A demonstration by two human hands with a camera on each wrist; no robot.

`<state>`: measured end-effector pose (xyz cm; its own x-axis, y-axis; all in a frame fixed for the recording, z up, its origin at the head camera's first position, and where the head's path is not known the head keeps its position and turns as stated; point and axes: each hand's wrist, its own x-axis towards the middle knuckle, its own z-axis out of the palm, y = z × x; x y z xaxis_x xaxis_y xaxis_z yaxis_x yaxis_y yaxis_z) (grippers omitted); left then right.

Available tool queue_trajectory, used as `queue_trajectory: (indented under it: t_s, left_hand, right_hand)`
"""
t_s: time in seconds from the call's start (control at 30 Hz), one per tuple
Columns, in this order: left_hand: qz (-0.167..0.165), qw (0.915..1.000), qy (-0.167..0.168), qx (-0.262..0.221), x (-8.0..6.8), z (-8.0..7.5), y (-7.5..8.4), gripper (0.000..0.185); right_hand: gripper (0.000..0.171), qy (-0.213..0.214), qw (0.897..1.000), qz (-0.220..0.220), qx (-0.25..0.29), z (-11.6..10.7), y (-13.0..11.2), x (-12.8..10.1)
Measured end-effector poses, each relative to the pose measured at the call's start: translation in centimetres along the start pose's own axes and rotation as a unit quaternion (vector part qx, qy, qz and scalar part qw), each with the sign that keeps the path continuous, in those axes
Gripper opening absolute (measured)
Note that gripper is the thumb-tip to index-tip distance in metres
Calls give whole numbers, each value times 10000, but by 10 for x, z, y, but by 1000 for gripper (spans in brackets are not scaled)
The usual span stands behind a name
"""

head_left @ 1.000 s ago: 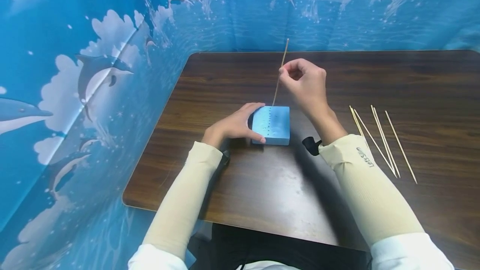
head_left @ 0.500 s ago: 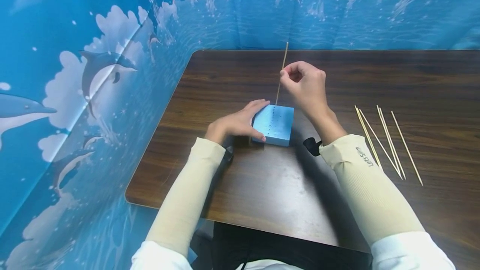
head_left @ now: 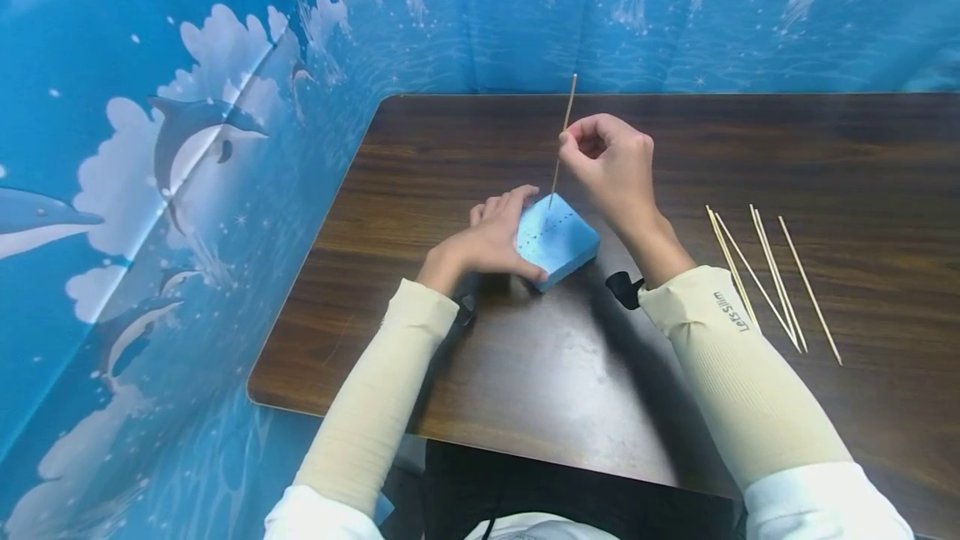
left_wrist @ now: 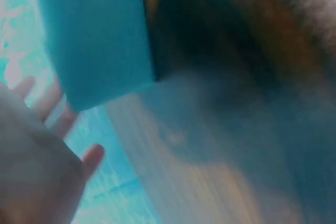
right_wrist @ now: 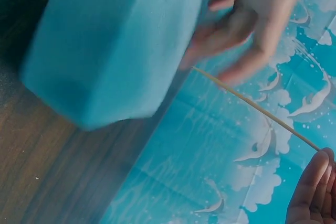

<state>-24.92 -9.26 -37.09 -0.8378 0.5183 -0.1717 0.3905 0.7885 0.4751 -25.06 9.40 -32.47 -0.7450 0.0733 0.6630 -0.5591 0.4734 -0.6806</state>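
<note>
A blue foam block (head_left: 568, 247) with small holes dotted over its top sits near the middle of the table, turned at an angle. My left hand (head_left: 491, 236) holds it along its left side, thumb at the near corner and fingers spread toward the far one. In the right wrist view, the left fingers (right_wrist: 231, 40) lie blurred beside the block's edge. My right hand (head_left: 615, 161) pinches a thin wooden skewer (head_left: 569, 101) between thumb and index finger, above and behind the block. The skewer leans slightly, and its lower end meets the block's top near the far corner.
Several loose skewers (head_left: 810, 291) lie on the dark wooden table (head_left: 885, 190) at the right, some beside the right forearm. A blue dolphin-print curtain (head_left: 480, 32) hangs behind the table and along its left. A black wrist camera (head_left: 623, 290) juts from the right wrist.
My left hand has turned the foam block from nearly square to a slanted position and shifted slightly right with it. The right hand keeps pinching the skewer at about the same spot.
</note>
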Motion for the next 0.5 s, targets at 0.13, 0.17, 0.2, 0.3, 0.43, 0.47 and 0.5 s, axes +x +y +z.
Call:
queue_trajectory:
  t_s: [0.13,0.17,0.2,0.3,0.43,0.47,0.5]
  left_hand:
    - [236,9992,-121,-284,1,-4,-1,122]
    - [205,9993,-146,-267,1,-4,-2,123]
    - [145,9995,-175,-242,1,-4,-3,124]
    - [10,9996,-204,-219,0,-3,-8,126]
    - [14,9988,-198,-453,0,1,-15,121]
    - [50,9985,-194,-500,1,2,-16,121]
    - [75,9983,-204,-539,1,3,-16,120]
  right_hand:
    - [12,-59,9999,-8,129,-1,-3,1]
    - [12,-95,9998,6,164,0,-4,0]
    - [12,-138,9997,27,198,0,-5,0]
    - [12,-299,9991,75,285,2,-9,-2]
    - [11,-505,9980,-6,391,7,-15,-5]
    - [11,-563,9976,-36,410,8,-16,-6]
    - [11,-612,9973,-74,411,9,-18,-7]
